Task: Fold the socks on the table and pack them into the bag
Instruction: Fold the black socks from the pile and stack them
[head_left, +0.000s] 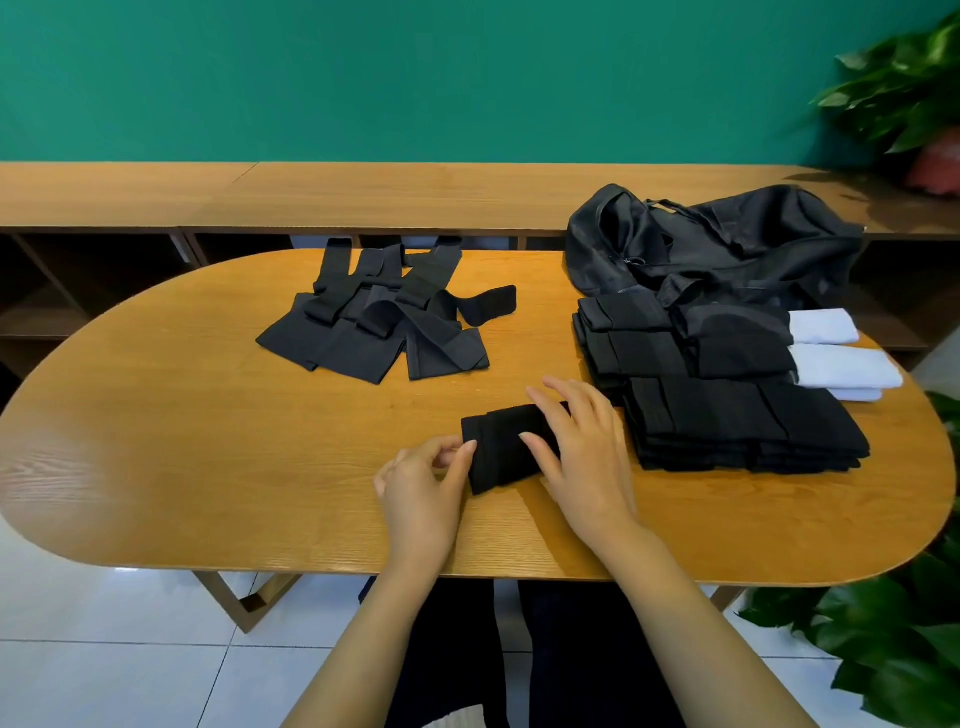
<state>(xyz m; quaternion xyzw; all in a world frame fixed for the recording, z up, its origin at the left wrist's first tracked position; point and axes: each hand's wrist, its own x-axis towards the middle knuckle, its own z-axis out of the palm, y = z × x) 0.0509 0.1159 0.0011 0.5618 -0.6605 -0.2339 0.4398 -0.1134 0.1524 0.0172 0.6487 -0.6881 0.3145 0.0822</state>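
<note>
An oval wooden table (208, 441) stands on a white tiled floor (104, 649), before a long wooden shelf (311, 195) and a green wall (415, 78). Near the front edge lies a folded black sock (504, 447); the left hand (421, 488) pinches its left end, while the right hand (582, 447) rests flat on it with straight fingers. Loose dark socks (384, 322) lie further back, folded black stacks (737, 421) and white socks (841, 358) to the right, just before the black bag (717, 244). Leafy plants (883, 639) stand at the right.
</note>
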